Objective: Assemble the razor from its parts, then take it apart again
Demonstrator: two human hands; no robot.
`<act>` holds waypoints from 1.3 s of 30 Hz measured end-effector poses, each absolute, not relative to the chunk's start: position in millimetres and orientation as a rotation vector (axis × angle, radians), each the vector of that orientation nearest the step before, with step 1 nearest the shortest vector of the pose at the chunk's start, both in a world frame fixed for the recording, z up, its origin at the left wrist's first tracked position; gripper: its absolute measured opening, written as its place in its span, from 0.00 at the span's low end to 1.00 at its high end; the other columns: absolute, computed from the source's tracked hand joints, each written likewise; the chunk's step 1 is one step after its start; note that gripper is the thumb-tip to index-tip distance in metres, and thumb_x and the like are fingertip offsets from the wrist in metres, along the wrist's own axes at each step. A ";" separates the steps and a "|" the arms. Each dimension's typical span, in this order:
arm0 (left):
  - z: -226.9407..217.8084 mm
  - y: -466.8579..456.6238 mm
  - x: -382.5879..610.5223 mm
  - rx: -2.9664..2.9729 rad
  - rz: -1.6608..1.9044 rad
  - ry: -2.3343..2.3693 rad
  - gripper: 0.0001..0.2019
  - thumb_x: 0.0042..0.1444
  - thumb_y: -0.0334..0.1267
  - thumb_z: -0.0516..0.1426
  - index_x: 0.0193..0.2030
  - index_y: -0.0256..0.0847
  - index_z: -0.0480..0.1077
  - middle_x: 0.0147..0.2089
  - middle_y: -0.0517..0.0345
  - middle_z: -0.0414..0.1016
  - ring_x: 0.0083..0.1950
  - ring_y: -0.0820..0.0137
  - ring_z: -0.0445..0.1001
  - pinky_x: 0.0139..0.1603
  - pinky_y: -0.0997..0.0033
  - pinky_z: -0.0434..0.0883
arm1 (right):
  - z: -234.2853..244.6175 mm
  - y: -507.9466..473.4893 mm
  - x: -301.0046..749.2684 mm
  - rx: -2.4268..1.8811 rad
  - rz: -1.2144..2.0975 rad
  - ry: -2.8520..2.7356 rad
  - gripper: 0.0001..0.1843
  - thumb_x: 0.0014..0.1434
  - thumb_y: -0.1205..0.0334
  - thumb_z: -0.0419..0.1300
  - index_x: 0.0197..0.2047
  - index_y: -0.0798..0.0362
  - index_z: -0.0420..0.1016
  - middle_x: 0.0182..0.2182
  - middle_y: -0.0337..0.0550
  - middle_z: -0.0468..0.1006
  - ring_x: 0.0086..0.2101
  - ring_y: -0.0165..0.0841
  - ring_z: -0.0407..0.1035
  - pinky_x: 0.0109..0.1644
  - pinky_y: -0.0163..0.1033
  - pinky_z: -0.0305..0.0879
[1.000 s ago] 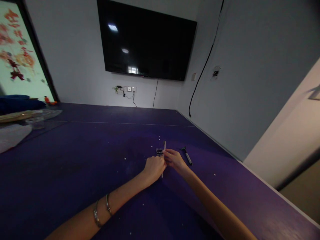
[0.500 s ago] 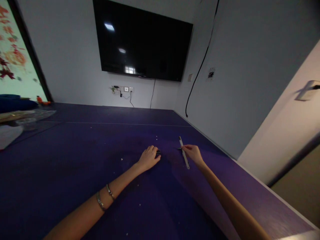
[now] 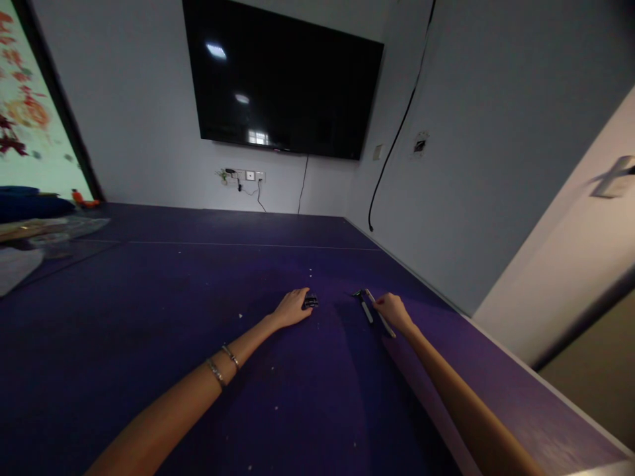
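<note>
My left hand (image 3: pixel 292 308) rests on the purple table (image 3: pixel 149 317), its fingertips touching a small dark metal piece (image 3: pixel 311 302). My right hand (image 3: pixel 391 309) is closed on a thin white stick (image 3: pixel 381 315) held low over the table. Just left of that stick lies a black-headed tool with a pale handle (image 3: pixel 364 305). Two bracelets (image 3: pixel 221 363) sit on my left wrist.
A large black TV (image 3: pixel 282 79) hangs on the far wall above sockets (image 3: pixel 243 176). A black cable (image 3: pixel 397 139) runs down the right wall. Cloths and clutter (image 3: pixel 30 231) sit at the table's far left. White crumbs dot the table.
My hands were together at the small dark piece. The right hand has moved away to the right with the white stick and lowered it beside the black-headed tool. The left hand stays on the piece.
</note>
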State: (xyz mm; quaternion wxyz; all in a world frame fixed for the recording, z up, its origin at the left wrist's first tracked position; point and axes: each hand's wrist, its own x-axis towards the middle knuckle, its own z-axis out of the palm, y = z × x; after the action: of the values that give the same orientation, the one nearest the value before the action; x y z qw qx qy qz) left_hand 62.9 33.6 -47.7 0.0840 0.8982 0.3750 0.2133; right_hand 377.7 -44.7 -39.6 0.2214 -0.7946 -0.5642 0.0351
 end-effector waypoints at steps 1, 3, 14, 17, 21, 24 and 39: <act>-47.3 33.2 63.1 2.679 0.645 1.113 0.28 0.52 0.41 0.53 0.59 0.32 0.57 0.58 0.41 0.64 0.58 0.59 0.64 0.58 0.60 0.60 | -39.5 -44.2 377.5 -2.199 0.095 -1.565 0.11 0.49 0.64 0.58 0.31 0.58 0.81 0.29 0.50 0.80 0.32 0.37 0.74 0.30 0.31 0.60; -46.6 32.6 62.8 2.677 0.655 1.095 0.27 0.52 0.40 0.53 0.59 0.32 0.56 0.58 0.41 0.65 0.56 0.60 0.66 0.57 0.60 0.61 | -38.9 -44.1 376.9 -2.204 0.093 -1.576 0.11 0.50 0.63 0.57 0.31 0.58 0.81 0.30 0.51 0.80 0.32 0.38 0.74 0.30 0.32 0.60; -42.0 34.1 66.4 2.584 0.652 1.131 0.25 0.48 0.33 0.55 0.55 0.33 0.59 0.55 0.44 0.67 0.54 0.61 0.67 0.55 0.62 0.62 | -26.4 -59.0 368.4 -2.239 0.096 -1.597 0.17 0.55 0.55 0.54 0.31 0.57 0.80 0.29 0.53 0.79 0.31 0.39 0.74 0.29 0.33 0.59; -39.7 36.2 68.6 2.534 0.656 1.158 0.25 0.46 0.32 0.56 0.53 0.32 0.60 0.52 0.44 0.68 0.52 0.61 0.67 0.53 0.62 0.64 | -15.3 -66.1 365.2 -2.271 0.063 -1.582 0.18 0.56 0.56 0.51 0.30 0.57 0.80 0.28 0.55 0.78 0.30 0.39 0.74 0.29 0.34 0.58; -34.2 28.1 74.0 2.509 0.710 1.064 0.25 0.44 0.32 0.58 0.52 0.33 0.60 0.49 0.46 0.68 0.51 0.62 0.67 0.52 0.62 0.64 | 1.1 -72.1 349.7 -2.169 0.033 -1.695 0.15 0.55 0.59 0.53 0.35 0.55 0.79 0.31 0.52 0.78 0.32 0.37 0.72 0.34 0.34 0.60; -27.2 9.4 81.4 2.504 0.758 0.915 0.26 0.43 0.31 0.58 0.52 0.35 0.59 0.51 0.47 0.66 0.52 0.63 0.66 0.53 0.62 0.64 | 8.0 -75.4 329.5 -1.828 0.172 -1.934 0.18 0.50 0.58 0.59 0.45 0.52 0.76 0.37 0.47 0.77 0.35 0.35 0.70 0.40 0.35 0.61; -7.1 -41.9 90.8 2.563 0.770 0.657 0.27 0.50 0.39 0.58 0.56 0.37 0.56 0.56 0.45 0.63 0.57 0.62 0.63 0.57 0.61 0.61 | 15.0 -89.1 301.3 -1.485 0.314 -2.232 0.28 0.44 0.53 0.65 0.50 0.49 0.71 0.43 0.46 0.70 0.41 0.36 0.66 0.47 0.40 0.61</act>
State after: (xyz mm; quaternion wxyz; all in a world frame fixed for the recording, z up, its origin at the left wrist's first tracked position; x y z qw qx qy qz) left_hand 90.8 -41.9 -7.1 0.1917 0.9129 0.2341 0.2742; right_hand 301.3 -89.1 15.0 0.2195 -0.5369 -0.8067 0.1134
